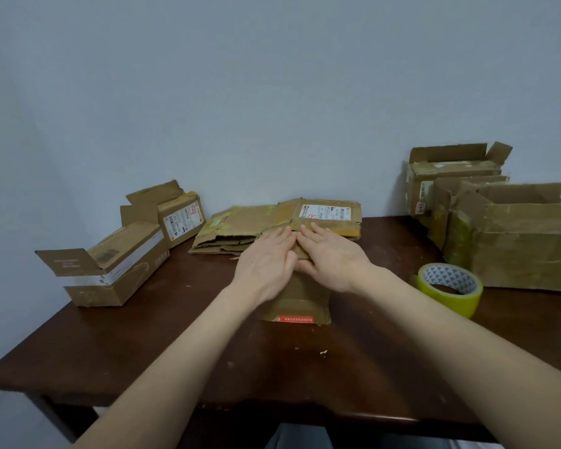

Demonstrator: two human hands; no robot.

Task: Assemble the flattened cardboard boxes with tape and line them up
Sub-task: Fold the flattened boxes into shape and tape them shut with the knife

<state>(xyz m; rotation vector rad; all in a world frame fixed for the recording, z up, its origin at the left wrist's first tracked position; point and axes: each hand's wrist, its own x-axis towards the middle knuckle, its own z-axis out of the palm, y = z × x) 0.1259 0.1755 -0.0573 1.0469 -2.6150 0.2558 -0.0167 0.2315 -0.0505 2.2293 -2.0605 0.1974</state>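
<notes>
Left hand and right hand: fingers straight, palms flat, side by side, pressing the top flaps of the small box at mid-table. Its long axis seems to run near-to-far. Tape roll lies right, nearer the right hand, so I'd send that one. Flattened stack sits just beyond the box.

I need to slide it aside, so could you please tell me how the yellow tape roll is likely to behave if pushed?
The tape roll lies flat on the table, hole up, so it should probably slide, not roll. Its hollow core suggests it is fairly light.
</notes>
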